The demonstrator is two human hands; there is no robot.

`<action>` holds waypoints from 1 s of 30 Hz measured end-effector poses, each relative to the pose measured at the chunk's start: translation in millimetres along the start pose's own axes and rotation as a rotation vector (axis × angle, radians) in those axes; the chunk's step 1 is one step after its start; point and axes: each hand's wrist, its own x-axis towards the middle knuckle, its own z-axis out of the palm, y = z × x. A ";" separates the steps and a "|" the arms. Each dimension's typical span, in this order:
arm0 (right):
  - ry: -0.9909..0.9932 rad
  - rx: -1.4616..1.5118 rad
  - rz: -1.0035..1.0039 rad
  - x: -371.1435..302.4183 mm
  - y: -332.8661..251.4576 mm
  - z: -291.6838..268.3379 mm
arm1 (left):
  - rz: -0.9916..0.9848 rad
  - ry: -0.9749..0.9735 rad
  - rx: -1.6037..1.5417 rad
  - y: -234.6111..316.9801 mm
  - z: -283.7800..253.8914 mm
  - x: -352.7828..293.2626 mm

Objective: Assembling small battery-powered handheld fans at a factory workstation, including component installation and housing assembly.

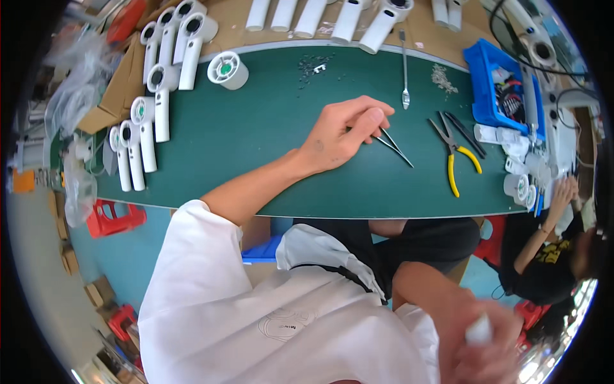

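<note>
Over the middle of the green table [268, 185], my left hand [342, 133] has its fingers closed on a pair of metal tweezers [398, 151], whose points angle down toward the near right. My right hand [483, 352] is raised near my body at the lower right, smeared by motion. A small white object [480, 329] shows in its fingers, too blurred to name. Right of the tweezers lie yellow-handled pliers [451, 148], their jaws pointing away from me, and a dark slim tool [465, 134]. A metal spatula-like tool [404, 77] lies beyond my left hand.
White handheld fans [163, 105] stand in a group at the left, more along the far edge. A round white fan head [228, 69], a pile of small black parts [312, 66] and pale bits [442, 79] lie farther back. A blue bin [481, 83] stands right; a co-worker [543, 249] sits beyond.
</note>
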 end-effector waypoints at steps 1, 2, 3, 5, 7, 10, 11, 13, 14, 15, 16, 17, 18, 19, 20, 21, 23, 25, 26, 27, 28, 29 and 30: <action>0.029 -0.059 0.014 -1.5 1.4 -1.6 | -0.014 0.007 -0.033 -1.5 0.6 -2.8; 0.057 -0.122 0.027 -2.7 2.3 -4.7 | -0.021 0.033 -0.038 -2.0 -0.1 -1.7; -0.023 -0.455 0.229 1.5 4.3 -9.1 | -0.016 0.024 -0.034 -1.7 -1.4 -0.9; 0.077 -0.193 0.220 -0.6 8.0 -6.1 | -0.018 0.025 -0.042 -4.0 -1.1 0.2; 0.019 0.003 -0.043 -4.7 18.0 -4.4 | 0.043 0.045 -0.008 -8.0 1.2 3.1; -0.051 -0.353 0.626 7.4 8.0 -14.2 | 0.076 0.093 0.170 -8.1 -1.3 0.2; 0.070 -0.050 0.192 -7.5 20.8 -1.3 | 0.119 0.116 0.184 -12.5 0.5 1.1; -0.044 0.018 0.232 -8.6 18.9 -1.2 | 0.131 0.115 0.222 -12.0 0.0 5.9; -0.038 -0.026 0.416 -9.7 16.9 0.9 | 0.145 0.112 0.270 -10.4 -0.4 6.0; -0.039 -0.032 0.419 -10.8 18.6 2.0 | 0.143 0.108 0.265 -11.1 0.6 4.1; -0.030 0.055 0.350 -12.6 23.5 3.4 | 0.135 0.106 0.248 -11.7 2.2 1.5; -0.020 0.146 0.278 -14.6 28.3 5.9 | 0.130 0.106 0.234 -12.3 2.3 0.2; -0.020 0.145 0.277 -15.2 31.2 9.7 | 0.130 0.106 0.234 -12.1 2.1 0.9; -0.010 0.164 0.259 -15.1 33.8 13.8 | 0.130 0.100 0.236 -11.5 1.9 2.1; -0.001 0.182 0.241 -15.0 35.1 15.7 | 0.132 0.095 0.237 -11.3 1.9 3.0; -0.035 0.186 0.279 -13.7 32.6 15.1 | 0.134 0.095 0.236 -11.8 1.6 2.9; -0.022 0.216 0.237 -14.5 35.9 14.2 | 0.149 0.114 0.237 -12.7 1.0 1.8; -0.011 0.247 0.195 -15.4 36.8 12.7 | 0.163 0.114 0.255 -13.5 1.2 -0.3; 0.052 0.261 0.095 -17.2 36.3 10.5 | 0.173 0.112 0.277 -13.1 1.0 -0.2; 0.116 0.275 -0.004 -19.4 35.4 7.7 | 0.178 0.111 0.276 -11.8 1.0 0.4; 0.112 0.276 -0.007 -19.8 27.0 2.4 | 0.180 0.108 0.300 -10.3 1.1 1.2; 0.103 0.064 0.053 -18.9 11.7 -6.1 | 0.179 0.105 0.328 -9.6 0.8 1.3; 0.093 -0.149 0.113 -17.4 4.3 -11.5 | 0.180 0.104 0.327 -9.0 -1.3 1.8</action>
